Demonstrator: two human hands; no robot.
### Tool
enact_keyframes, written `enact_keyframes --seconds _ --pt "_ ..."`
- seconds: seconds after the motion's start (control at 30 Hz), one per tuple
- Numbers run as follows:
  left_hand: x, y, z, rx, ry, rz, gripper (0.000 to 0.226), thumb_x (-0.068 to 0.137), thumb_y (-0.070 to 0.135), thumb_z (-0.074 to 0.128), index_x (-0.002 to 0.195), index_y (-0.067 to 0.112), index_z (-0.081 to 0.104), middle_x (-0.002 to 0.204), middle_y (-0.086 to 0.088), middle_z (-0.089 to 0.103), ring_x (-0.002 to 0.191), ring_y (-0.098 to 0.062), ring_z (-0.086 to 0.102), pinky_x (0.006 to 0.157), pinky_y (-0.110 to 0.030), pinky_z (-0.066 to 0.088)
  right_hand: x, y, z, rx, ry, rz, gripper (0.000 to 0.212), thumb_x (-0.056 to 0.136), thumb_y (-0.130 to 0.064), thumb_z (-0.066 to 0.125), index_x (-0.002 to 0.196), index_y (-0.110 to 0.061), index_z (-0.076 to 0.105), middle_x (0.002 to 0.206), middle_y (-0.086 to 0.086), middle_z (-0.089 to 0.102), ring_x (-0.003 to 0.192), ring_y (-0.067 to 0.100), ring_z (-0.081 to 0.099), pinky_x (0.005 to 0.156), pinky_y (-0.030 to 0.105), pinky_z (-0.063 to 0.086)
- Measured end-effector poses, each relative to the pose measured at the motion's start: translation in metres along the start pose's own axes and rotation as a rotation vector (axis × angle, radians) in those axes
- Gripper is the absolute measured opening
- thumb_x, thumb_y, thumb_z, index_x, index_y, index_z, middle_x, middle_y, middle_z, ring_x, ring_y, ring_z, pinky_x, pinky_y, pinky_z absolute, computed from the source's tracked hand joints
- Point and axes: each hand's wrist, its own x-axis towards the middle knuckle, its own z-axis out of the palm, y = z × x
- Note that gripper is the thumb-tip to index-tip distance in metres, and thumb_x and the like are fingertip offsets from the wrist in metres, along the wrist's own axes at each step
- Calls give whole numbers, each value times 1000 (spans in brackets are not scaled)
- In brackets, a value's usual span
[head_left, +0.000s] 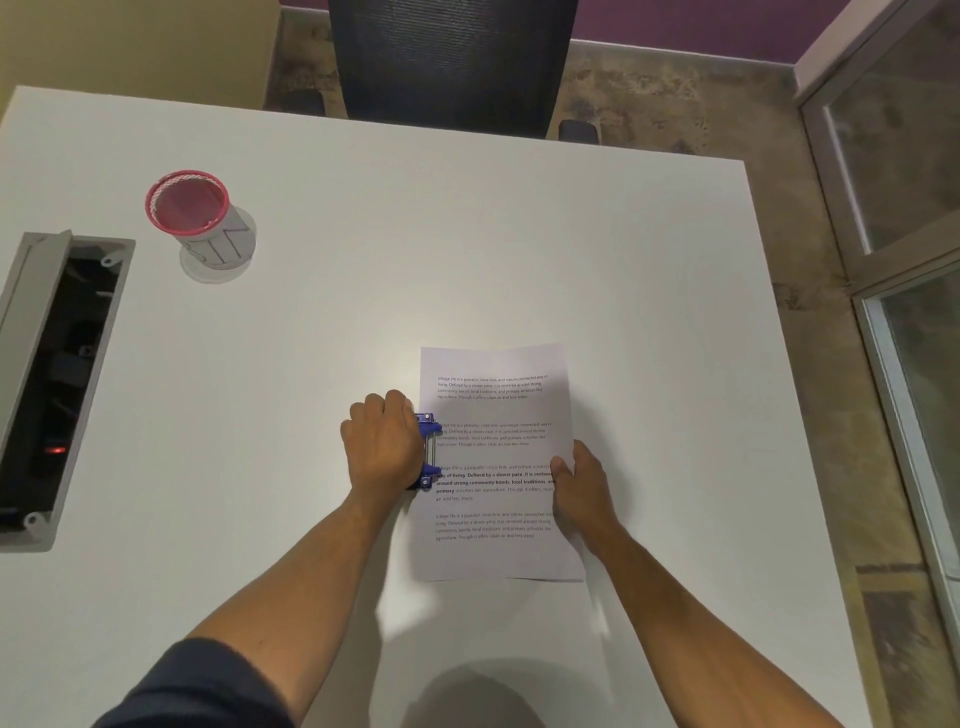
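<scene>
The blue hole punch (428, 432) sits at the middle of the left long edge of the sheet of paper (493, 410), its long axis running along that edge, away from the person. The edge of the sheet is tucked into its mouth.

The left hand (382, 448) lies directly on top of the punch, coming from its left side. Its fingers are curled together over the lever, so any press goes straight down. The right hand (583, 491) is on the opposite long edge, thumb on the printed face; the other fingers seem tucked beneath, pinching the sheet to steady it. The left hand is plainly the one that works the punch, while the right only keeps the paper square.

The sheet lies portrait on a white table (415, 249), close to the person and right of centre. Well apart, at the far left, stand a pink-rimmed cup (188, 208) and an open cable tray (62, 374) set into the tabletop. Beyond the far edge a dark mesh chair (452, 57) stands on a mottled floor, and a glass partition (893, 166) closes the right side.
</scene>
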Motion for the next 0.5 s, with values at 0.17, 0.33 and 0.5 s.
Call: enact_keyframes --seconds 0.17,0.33,0.5 --pt "-3 -2 1 4 96 60 21 94 9 43 76 7 53 70 -11 52 62 -29 44 53 -41 35 0 1 1 -1 6 4 14 102 -14 41 107 -21 53 94 -14 64 75 -1 66 51 4 47" --pt "0 -5 8 -7 112 56 14 90 9 46 77 8 53 71 -10 51 62 -29 43 55 -35 27 1 1 1 -2 12 -6 15 102 -11 40 104 -19 53 93 -13 64 69 -15 63 49 4 45" --pt "-1 -4 7 -4 28 24 11 86 5 56 77 9 52 72 -9 53 62 -28 41 54 -35 29 1 1 0 -22 8 -14 14 102 -13 41 105 -20 53 92 -13 64 67 -9 64 49 5 45"
